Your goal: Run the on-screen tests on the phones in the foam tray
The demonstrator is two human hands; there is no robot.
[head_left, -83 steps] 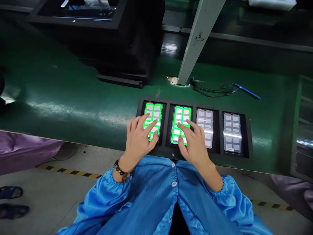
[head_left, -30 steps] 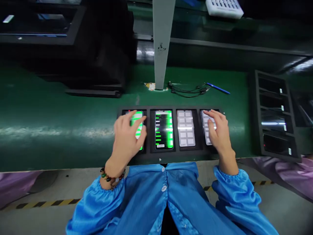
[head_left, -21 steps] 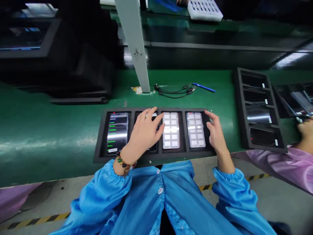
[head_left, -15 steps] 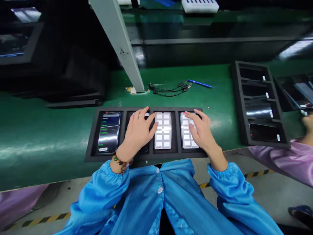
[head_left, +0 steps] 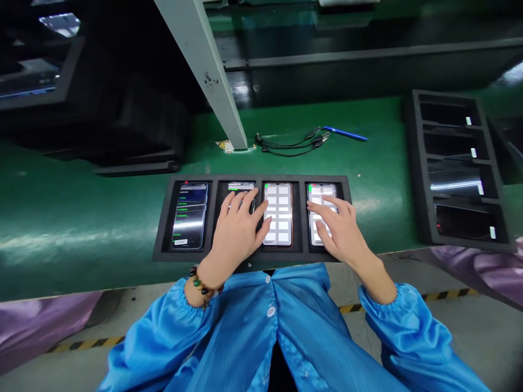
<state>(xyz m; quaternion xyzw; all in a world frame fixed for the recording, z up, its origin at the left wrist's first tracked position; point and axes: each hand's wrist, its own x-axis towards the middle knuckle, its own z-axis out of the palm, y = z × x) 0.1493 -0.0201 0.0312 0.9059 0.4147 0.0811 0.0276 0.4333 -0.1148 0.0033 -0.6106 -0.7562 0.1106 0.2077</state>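
Mostly green bench [head_left: 102, 218], phones [head_left: 190, 215] in tray [head_left: 180, 256], slanting post [head_left: 206, 76], striped floor-tape [head_left: 449, 294].

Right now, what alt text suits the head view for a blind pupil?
Four phones sit in a black tray, left hand over the second and third from left, right hand over the fourth. Cables and a pen lie beyond on the green table.

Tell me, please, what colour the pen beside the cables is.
The pen is blue, seen best in the head view, beside the black cables.
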